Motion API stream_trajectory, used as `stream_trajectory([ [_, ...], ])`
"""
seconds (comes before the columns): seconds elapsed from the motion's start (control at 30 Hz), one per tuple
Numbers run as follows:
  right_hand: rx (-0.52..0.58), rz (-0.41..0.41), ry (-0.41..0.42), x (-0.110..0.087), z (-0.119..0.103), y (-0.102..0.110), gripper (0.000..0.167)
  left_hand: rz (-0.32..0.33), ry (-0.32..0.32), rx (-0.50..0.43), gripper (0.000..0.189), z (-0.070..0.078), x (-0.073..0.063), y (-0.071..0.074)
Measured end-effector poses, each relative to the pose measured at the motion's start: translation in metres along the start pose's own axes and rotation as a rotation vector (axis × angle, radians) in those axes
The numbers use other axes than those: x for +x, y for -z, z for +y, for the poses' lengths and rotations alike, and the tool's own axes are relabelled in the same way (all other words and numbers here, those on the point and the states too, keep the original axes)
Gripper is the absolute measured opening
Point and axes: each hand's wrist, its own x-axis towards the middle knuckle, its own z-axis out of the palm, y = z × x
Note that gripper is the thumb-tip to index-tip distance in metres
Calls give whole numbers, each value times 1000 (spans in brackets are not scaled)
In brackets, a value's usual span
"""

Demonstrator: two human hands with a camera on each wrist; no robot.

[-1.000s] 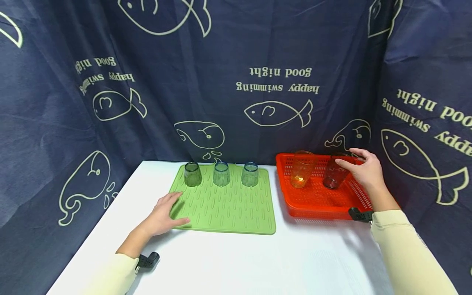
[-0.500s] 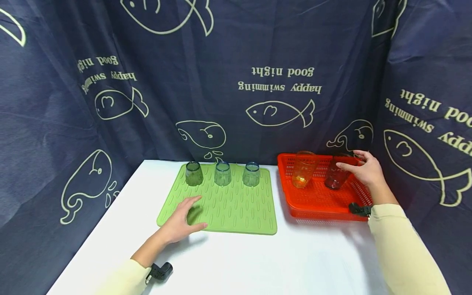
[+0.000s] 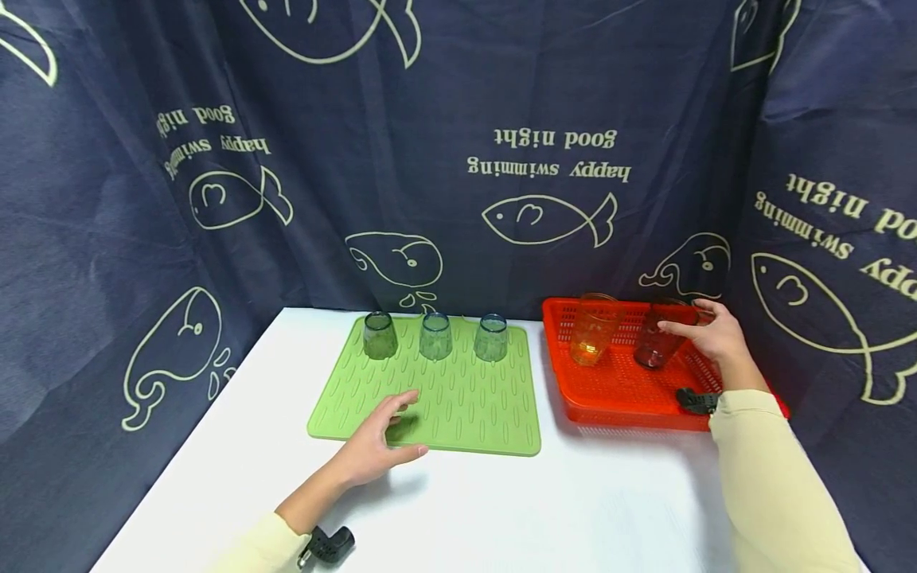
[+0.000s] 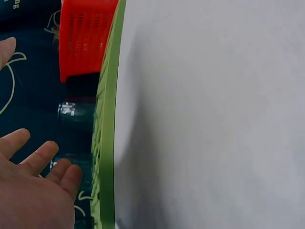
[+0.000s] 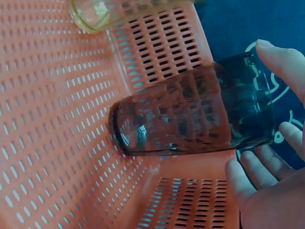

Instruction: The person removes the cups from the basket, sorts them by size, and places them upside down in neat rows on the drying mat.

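A dark reddish-looking drinking glass [image 3: 657, 342] stands upright in the red plastic basket [image 3: 623, 402]. My right hand [image 3: 716, 334] is at its upper part, thumb on one side and fingers on the other. In the right wrist view the thumb and fingertips sit right beside the glass's rim, the fingers loosely extended. Left of that glass an amber glass [image 3: 593, 334] stands in the basket. My left hand [image 3: 372, 450] hovers near the front edge of the green drying mat [image 3: 458, 406], thumb and fingers apart, holding nothing.
Three tinted glasses stand in a row along the mat's back edge, narrow ends up: a dark one [image 3: 380, 338], a bluish one [image 3: 435, 338] and another bluish one [image 3: 490, 340]. A dark blue curtain [image 3: 401, 183] with fish drawings hangs behind and beside the white table [image 3: 544, 509].
My left hand has moved right and toward me along the mat's front edge. The right hand has lowered slightly around the dark glass, which has stayed in place in the basket.
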Motion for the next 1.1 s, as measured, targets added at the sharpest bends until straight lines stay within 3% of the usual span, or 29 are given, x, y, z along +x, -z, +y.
stream_trajectory([
  [0.33,108,-23,-87,10,14,-4,109,-38,-22,-92,84,8,-1,-13],
  [0.67,75,-63,-119,13,17,-6,110,-65,-45,-161,86,17,1,-26],
  [0.83,111,-89,-147,14,18,-8,108,-69,-39,-189,84,22,3,-29],
  [1.1,112,-132,-120,16,21,-12,98,-64,-50,-230,84,28,9,-35],
])
